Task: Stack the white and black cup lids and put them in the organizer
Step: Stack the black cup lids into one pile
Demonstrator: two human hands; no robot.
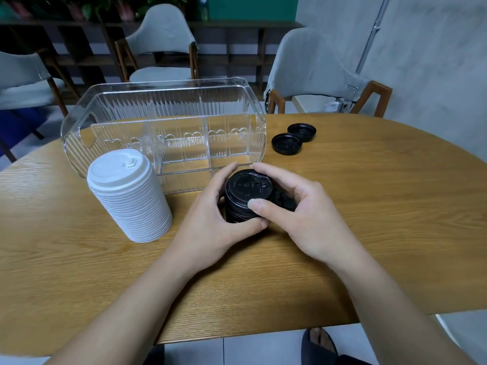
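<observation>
Your left hand [210,219] and right hand [297,214] both curl round the black lid stack [243,196] standing on the wooden table [369,206], right thumb pressing its top lid. The white lid stack [129,198] stands left of it (upright, untouched). The clear organizer [163,127] sits just behind. Two loose black lids [293,139] lie far right.

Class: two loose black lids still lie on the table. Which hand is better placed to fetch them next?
Probably the right hand: the loose black lids lie on its side, beyond it. The left hand grips the black stack.
</observation>
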